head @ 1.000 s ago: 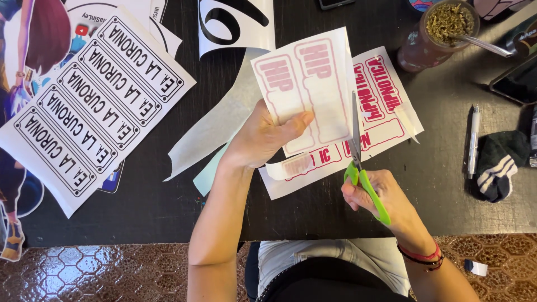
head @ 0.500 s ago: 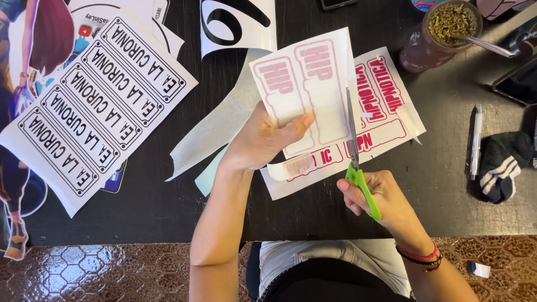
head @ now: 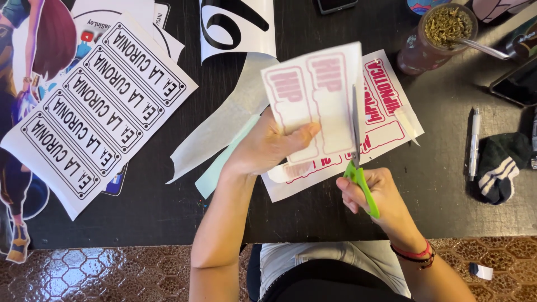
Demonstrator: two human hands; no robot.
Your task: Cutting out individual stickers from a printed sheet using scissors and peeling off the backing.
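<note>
My left hand [head: 268,146] holds up a white sheet with pink-outlined label shapes [head: 316,100], thumb across its lower part. My right hand [head: 380,193] grips green-handled scissors [head: 358,162], whose blades run up along the right edge of that sheet. Under both lies another white sheet with red printed labels [head: 386,112] on the dark table [head: 168,207].
A large sheet of black-and-white rectangular labels [head: 95,112] lies at the left over a colourful cartoon cut-out. Pale backing strips [head: 224,128] sit beside my left hand. A cup with a metal straw [head: 439,31], a pen [head: 474,140], a dark striped sock [head: 500,165] and a phone [head: 517,84] are at the right.
The held sheet has shifted slightly and looks blurred, and the scissors have moved up along its right edge. My hands stay in nearly the same place.
</note>
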